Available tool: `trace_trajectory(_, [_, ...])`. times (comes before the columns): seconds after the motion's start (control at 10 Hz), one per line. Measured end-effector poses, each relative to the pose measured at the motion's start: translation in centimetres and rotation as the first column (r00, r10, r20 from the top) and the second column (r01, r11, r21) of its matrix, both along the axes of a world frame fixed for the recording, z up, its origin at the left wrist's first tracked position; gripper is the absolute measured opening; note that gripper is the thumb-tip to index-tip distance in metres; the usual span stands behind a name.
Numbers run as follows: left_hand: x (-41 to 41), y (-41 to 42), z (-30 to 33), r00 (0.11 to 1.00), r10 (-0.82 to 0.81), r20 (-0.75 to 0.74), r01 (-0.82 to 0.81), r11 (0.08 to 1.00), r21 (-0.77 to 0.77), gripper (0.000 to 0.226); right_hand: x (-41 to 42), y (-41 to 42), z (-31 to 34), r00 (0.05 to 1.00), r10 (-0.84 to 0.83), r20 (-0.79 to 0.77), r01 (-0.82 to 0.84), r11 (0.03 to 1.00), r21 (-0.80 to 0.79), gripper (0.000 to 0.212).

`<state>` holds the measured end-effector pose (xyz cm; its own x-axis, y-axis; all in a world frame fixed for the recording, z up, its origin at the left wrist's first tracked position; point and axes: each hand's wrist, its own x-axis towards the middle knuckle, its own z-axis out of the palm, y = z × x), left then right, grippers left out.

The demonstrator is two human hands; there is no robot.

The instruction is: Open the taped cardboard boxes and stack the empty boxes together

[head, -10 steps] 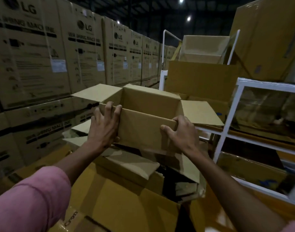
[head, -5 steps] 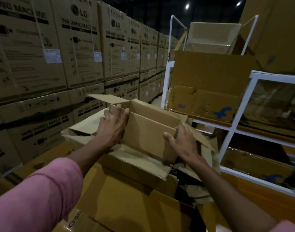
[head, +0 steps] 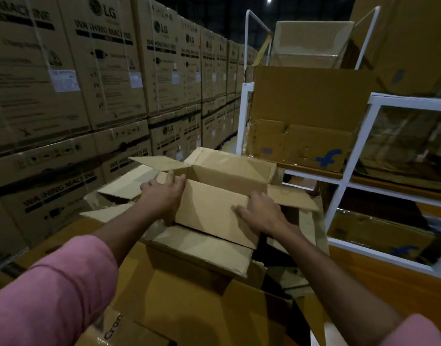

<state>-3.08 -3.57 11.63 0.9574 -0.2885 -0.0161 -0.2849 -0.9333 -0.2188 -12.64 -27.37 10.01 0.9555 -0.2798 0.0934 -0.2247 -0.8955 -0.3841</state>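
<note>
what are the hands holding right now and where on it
Both hold the open cardboard box: left hand at its near-left corner, right hand on the near wall's right end.

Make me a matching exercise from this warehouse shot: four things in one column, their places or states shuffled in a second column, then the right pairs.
Things
1. open box
2. left hand
3. right hand
4. box with the blue f mark

Places or states
A. sits on a shelf of the white rack
B. grips the open box at its left corner
C. flaps spread, lying on the pile of opened boxes
D. fingers curled over the near wall at its right end

Pairs: 1-C, 2-B, 3-D, 4-A
</note>
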Motion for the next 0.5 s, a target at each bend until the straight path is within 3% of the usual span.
trace_trajectory(0.1, [0.0,-0.1,1.9,0.987,0.001,-0.159,0.026,0.985,0.169,0.125,-0.1,-0.1,0.1,0.997,0.029,-0.072,-0.028,1.0,0.015,0.056])
trace_trajectory(0.2, [0.5,0.1,1.6,0.95,-0.077,-0.301,0.141,0.97,0.198,0.071,-0.4,0.5,0.2,0.988,0.017,-0.153,-0.024,0.999,-0.048,0.059])
trace_trajectory(0.3, [0.9,0.4,0.1,0.932,-0.162,-0.324,0.22,0.964,0.15,0.032,-0.7,1.3,0.4,0.995,-0.052,-0.08,0.029,0.964,-0.264,0.05])
trace_trajectory(0.4, [0.7,0.1,-0.5,0.945,-0.219,-0.243,0.226,0.974,0.001,0.017,-1.1,1.9,0.8,0.998,-0.058,-0.014,0.05,0.937,-0.344,0.047])
trace_trajectory(0.5, [0.4,-1.0,-0.9,0.962,-0.264,-0.073,0.246,0.95,-0.194,0.021,-1.2,1.8,1.0,0.997,-0.078,0.028,0.082,0.949,-0.305,0.046])
